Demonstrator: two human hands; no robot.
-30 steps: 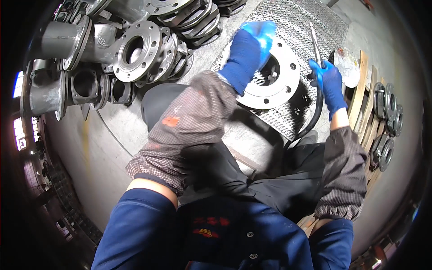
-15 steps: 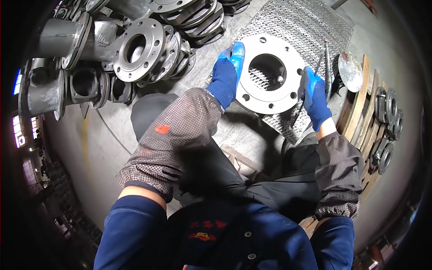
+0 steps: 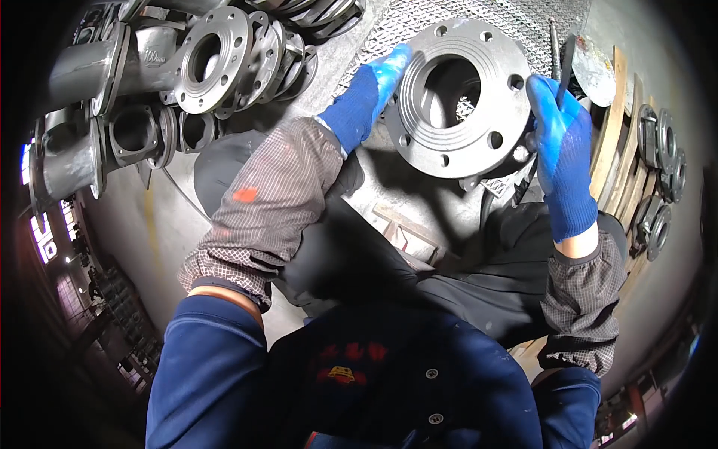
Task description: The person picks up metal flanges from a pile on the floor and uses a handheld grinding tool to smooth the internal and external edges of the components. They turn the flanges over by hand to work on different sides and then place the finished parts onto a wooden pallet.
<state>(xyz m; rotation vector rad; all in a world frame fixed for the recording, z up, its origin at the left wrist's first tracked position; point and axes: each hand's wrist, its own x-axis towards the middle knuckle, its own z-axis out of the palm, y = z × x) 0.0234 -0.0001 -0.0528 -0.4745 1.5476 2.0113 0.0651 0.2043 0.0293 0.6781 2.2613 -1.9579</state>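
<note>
A grey metal pipe flange point(image 3: 482, 112) with a round bore, bolt holes and ringed grooves is tilted up between my hands. My gloved left hand point(image 3: 378, 86) grips its left rim, fingers pointing along the edge. On the opposite side, my gloved right hand point(image 3: 561, 142) has its fingertips against the right rim. A dark, flat bar-shaped tool point(image 3: 568, 63) sticks up out of the right hand, between thumb and fingers; its lower part is hidden. Below the flange lies a patterned metal plate point(image 3: 516, 19), mostly covered by it.
Flanged pipe castings point(image 3: 82, 71) and stacked flanges point(image 3: 217, 63) crowd the left and far left. Right of my hand stand a thin rod tool point(image 3: 555, 49), a stained pale disc point(image 3: 593, 71) and a wooden pallet point(image 3: 617, 112) with several smaller flanged parts point(image 3: 664, 142).
The flange has come up toward me and tilted, and its ringed grooves now show. My right hand has moved right and up with the dark bar. The view has shifted slightly.
</note>
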